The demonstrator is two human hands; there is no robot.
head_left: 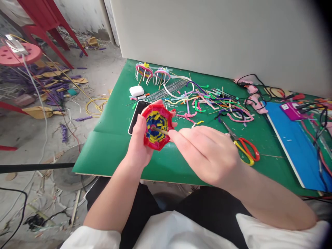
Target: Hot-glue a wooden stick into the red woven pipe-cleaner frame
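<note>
A craft umbrella (153, 114) with a red scalloped rim and rings of yellow and dark blue is held above the worktop (103, 152), just to the right of the smartphone (135, 116), partly covering it. Its hollow side faces the wearer, and a thin brown stick (162, 131) runs from its centre. The left hand (138, 145) cups it, its grip pressed about the rim, thumb in front and fingers behind. The right hand (211, 152) pinches the stick's outer end between thumb and forefinger, the other fingers curled.

Just behind the smartphone sits a white earbud case (136, 91); farther behind it stand two fringed miniature umbrellas (144, 71) on sticks. Behind and to the right of the smartphone, a sheaf of thin wires (166, 92) leads into a tangle of coloured chenille stems (202, 100). Well to its right lie scissors (241, 140) with red and yellow handles, and beyond those a blue board (285, 145), a purple packet (292, 110) and black cables.

Off to the left of the smartphone, past the worktop's edge, purple fuzzy pieces (55, 93) litter the floor near a pink stool (33, 55) carrying a power strip (16, 45); a red plastic chair (41, 14) stands behind.
</note>
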